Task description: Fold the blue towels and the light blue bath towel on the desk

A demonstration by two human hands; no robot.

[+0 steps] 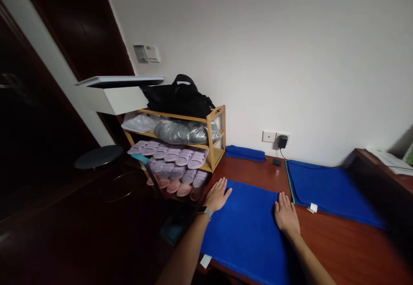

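A blue towel (248, 229) lies flat on a reddish wooden table (338, 242) in front of me. My left hand (217, 195) rests flat on its far left corner, fingers stretched out, with a watch at the wrist. My right hand (285, 214) lies flat on the towel's far right corner, fingers together and extended. Neither hand holds anything.
A second blue towel (329, 190) lies spread at the right, and a folded one (245, 153) sits by the wall. A charger (282, 141) is plugged into the wall socket. At the left a wooden rack (211, 147) holds a black bag (179, 97), wrapped bundles and several lilac slippers (174, 164).
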